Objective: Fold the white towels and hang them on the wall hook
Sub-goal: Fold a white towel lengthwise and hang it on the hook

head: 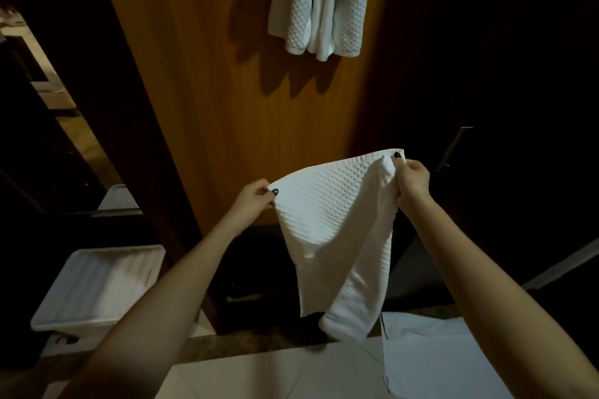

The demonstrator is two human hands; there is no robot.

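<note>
White towel: waffle-textured, held up in the air between both hands, in front of a wooden panel and below the hanging towels. Its top edge is stretched from hand to hand and slopes up toward the right.
Towel's fall: the cloth drops from that top edge and narrows. The right side is folded or rolled into a thicker band. The band's rounded lower end hangs just above the far edge of a pale tiled surface.
Left hand: pinches the towel's upper left corner, with the thumb on the front face and the fingers curled behind. One dark-painted nail shows.
Right hand: fingers clenched around the bunched upper right corner, higher than the other hand. A dark nail shows at the top.
Arms: two bare forearms reach forward from the bottom corners of the view.
Towels on the panel: white, same waffle weave, draped in long folds high up. Their tops are cut off by the frame edge, and their shadow falls left and below.
Panel: orange-brown wood, upright and lit, with darkness on either side.
White cloth: smooth and flat, lying on the tiled surface at lower right, partly under the right forearm.
White tub: rectangular plastic, low at the left, with a ribbed floor. Too dim to tell whether anything lies in it.
Dark door: right of the panel, with a slim metal handle near the right hand.
</note>
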